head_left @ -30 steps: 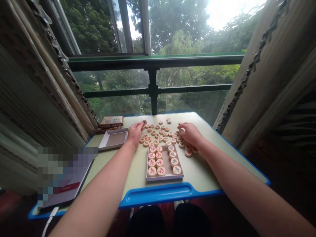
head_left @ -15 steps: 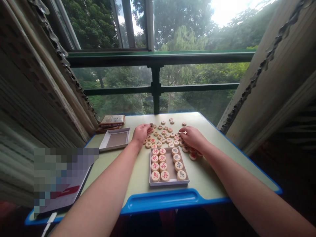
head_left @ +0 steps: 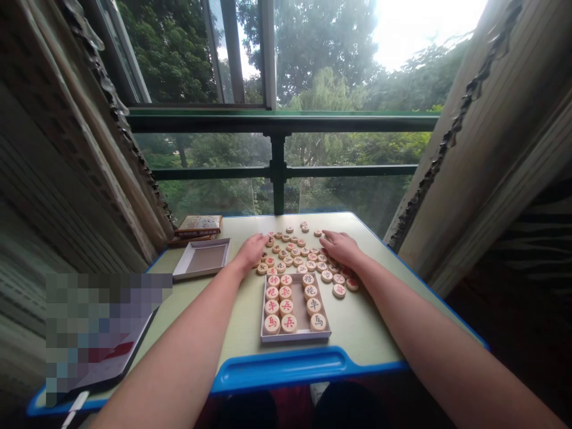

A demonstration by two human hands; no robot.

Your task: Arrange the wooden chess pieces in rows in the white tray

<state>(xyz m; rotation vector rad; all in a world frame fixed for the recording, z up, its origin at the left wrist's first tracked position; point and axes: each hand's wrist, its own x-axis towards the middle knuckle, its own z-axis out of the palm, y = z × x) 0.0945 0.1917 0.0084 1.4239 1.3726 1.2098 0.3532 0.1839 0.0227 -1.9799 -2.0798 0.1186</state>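
Observation:
In the head view, a crowd of round wooden Chinese chess pieces (head_left: 295, 252), marked in red or black, lies loosely over the middle of the table. My left hand (head_left: 254, 250) is at their left side, its fingers closed on a black-marked Chinese chess piece (head_left: 270, 242). On the right, my right hand (head_left: 342, 246) reaches over the pieces with fingers stretched out; its fingertips are close to a single piece (head_left: 317, 233). Nearer me stands a shallow white box (head_left: 300, 335) holding two columns of red-marked pieces and one column of black-marked pieces, with a gap between them.
A box lid (head_left: 202, 257) lies at the left, in front of boxes or books (head_left: 199, 225). A tablet-like device (head_left: 107, 363), partly blurred out, rests at the near left with a white cable (head_left: 77, 407). The table has a blue edge (head_left: 286, 366). A railed window (head_left: 277, 122) stands behind.
My right hand has moved farther back, toward the far single piece. My left hand has lowered the Chinese chess piece it held up. The camera view has shifted slightly.

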